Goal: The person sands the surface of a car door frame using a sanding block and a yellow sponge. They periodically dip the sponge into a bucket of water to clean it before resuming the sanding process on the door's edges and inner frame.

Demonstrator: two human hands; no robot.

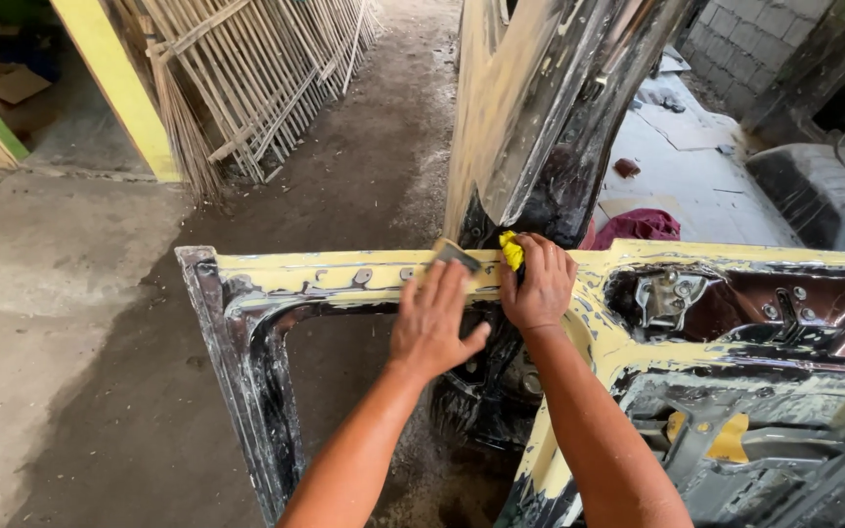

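A black car door shell (246,303) smeared with pale yellow filler stands in front of me. My left hand (432,323) presses a small flat grey sanding block (457,256) against the door's upper frame edge. My right hand (540,284) sits just to the right of it on the same edge, gripping a crumpled yellow cloth (511,249). A second dark, filler-coated body panel (540,108) rises upright just behind my hands.
Bundled bamboo sticks and a lattice (256,78) lean against a yellow post (114,88) at the upper left. A red rag (643,225) lies on pale sheeting beyond the door. A block wall (750,39) and a dark vehicle part (823,186) stand at the right. The ground is dirt and concrete.
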